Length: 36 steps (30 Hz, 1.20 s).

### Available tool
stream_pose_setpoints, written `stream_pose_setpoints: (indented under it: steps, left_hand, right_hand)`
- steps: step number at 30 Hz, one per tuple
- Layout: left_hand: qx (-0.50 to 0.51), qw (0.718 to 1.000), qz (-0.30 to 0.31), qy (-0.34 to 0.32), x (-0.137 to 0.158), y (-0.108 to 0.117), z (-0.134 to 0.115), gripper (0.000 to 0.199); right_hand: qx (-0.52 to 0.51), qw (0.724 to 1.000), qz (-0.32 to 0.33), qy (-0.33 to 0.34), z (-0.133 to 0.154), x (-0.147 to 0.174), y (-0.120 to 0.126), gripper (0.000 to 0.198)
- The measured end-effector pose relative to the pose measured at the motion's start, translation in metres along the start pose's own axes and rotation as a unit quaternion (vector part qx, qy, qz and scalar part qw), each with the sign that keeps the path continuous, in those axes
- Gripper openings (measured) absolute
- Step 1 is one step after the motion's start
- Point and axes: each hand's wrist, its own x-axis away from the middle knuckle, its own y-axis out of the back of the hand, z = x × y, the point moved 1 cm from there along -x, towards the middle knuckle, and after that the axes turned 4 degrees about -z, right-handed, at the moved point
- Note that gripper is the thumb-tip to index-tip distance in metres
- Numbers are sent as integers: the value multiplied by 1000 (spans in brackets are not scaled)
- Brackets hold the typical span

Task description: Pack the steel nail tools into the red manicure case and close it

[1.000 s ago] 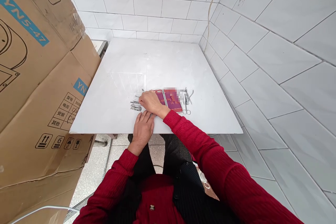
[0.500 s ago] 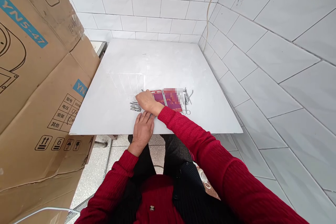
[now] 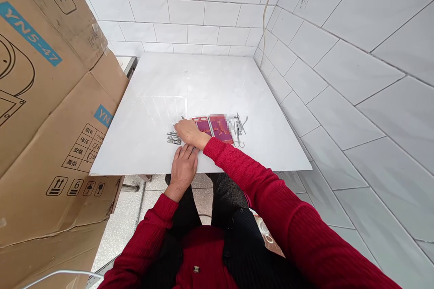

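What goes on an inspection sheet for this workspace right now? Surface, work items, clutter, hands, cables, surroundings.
Surface: white tabletop, faint reflection showing.
Work items: open red-and-purple case, partly pixelated; scissors among metal tools on its right; clipper-like tools on the left.
Clutter: large cardboard box beside the table's left edge; contact unclear.
Left hand: palm down at the table's front edge, fingers extended.
Right hand: reaches across the case's left part, by the left-side tools; grip hidden.
Cables: pale cable down the back corner; thin white line lower left, cable or rod unclear.
Surroundings: tiled walls behind and right.
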Motion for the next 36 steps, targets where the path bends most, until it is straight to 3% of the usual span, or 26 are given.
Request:
stream_pose_setpoints:
  steps: [12,28,33,36]
  left_hand:
    - [-13,1000,0,-3,0,0,0,37]
    - [-25,1000,-6,-8,0,-1,1,35]
    - [-11,1000,2,-6,0,-1,1,38]
    - [-5,1000,13,-1,0,-2,1,39]
  right_hand:
    - [-2,1000,6,-6,5,12,9,29]
    - [-9,999,-28,34,4,13,2,26]
    - [-146,983,-94,-57,-27,13,0,16]
    - [-319,928,-144,-126,-60,22,-8,10]
